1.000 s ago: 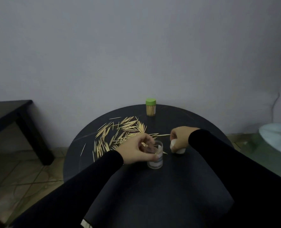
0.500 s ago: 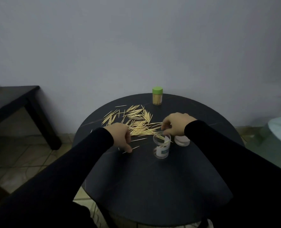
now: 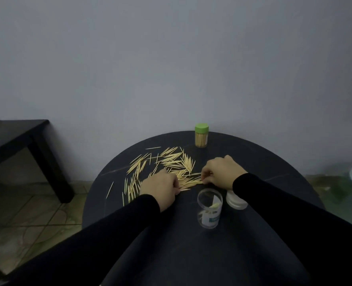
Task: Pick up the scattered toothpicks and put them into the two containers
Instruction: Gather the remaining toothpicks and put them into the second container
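Round dark surface; toothpicks scattered across its far-left part, from near the left edge in toward the middle; most lie flat in a loose fan; long axes mixed, many running from near-left to far-right, a cluster near the left edge standing almost straight away from the viewer, and the bundle between the hands lying roughly left to right; pointed ends too fine to tell apart.

Left hand rests knuckles-up at the near side of the pile, fingers curled down onto the sticks; looks like it is gathering or pinching a few, though the fingertips are hidden so I cannot tell what it grips; right hand on the far side of the same bundle, thumb and fingers pinching at the stick ends; judged: the two hands work toward each other to square up a bunch.

Clear container stands upright and open-mouthed just near-right of the hands, close by for short drops; a few sticks seem to lie inside; white lid just beside it on the right, partly under the right sleeve; green-capped container upright at the far edge, capped and looking full.

Most of the pile is not yet collected.
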`<act>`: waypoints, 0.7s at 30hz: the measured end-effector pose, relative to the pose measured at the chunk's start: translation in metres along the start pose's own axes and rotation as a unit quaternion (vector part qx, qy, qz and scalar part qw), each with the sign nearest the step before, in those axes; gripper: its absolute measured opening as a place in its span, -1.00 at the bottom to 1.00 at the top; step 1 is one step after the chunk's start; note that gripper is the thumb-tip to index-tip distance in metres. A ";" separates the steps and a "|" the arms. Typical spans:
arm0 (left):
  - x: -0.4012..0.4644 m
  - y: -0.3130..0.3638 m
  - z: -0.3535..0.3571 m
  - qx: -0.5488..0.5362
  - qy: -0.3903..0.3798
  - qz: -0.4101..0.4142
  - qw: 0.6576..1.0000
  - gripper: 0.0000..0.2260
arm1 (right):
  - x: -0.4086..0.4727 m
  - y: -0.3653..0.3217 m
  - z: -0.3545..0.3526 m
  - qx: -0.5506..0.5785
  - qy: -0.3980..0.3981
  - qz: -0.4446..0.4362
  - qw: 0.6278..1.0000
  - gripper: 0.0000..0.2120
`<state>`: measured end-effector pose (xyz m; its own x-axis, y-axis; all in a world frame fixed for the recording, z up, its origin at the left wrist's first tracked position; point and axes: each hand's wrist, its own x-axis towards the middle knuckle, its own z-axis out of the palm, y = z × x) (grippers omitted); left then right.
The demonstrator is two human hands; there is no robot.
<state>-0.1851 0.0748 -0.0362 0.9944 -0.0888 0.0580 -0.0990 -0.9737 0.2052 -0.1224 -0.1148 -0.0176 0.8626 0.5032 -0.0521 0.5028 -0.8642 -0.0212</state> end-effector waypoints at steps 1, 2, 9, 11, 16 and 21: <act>0.007 0.000 0.000 0.007 0.004 -0.006 1.000 -0.78 | 0.005 0.002 -0.001 -0.008 0.001 -0.011 1.000 -0.86; 0.012 0.001 0.000 0.017 -0.002 -0.014 1.000 -0.69 | 0.008 0.002 -0.001 -0.011 -0.002 -0.024 1.000 -0.82; 0.039 0.005 -0.006 0.113 -0.051 -0.020 0.992 -0.64 | 0.030 0.001 0.000 0.010 -0.053 -0.106 0.993 -0.40; 0.045 0.005 -0.008 0.115 -0.054 -0.014 0.992 -0.68 | 0.036 0.003 0.001 0.007 -0.061 -0.118 0.991 -0.34; 0.050 0.008 -0.008 0.130 -0.039 0.004 0.991 -0.77 | 0.046 0.009 0.004 -0.026 -0.026 -0.148 0.988 -0.45; 0.055 0.014 -0.007 0.141 -0.043 0.018 0.989 -0.81 | 0.041 0.015 0.005 -0.039 0.003 -0.143 0.989 -0.59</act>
<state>-0.1324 0.0582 -0.0235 0.9911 -0.1309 -0.0254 -0.1325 -0.9882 -0.0766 -0.0800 -0.1070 -0.0251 0.6841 0.7278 -0.0483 0.7293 -0.6828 0.0432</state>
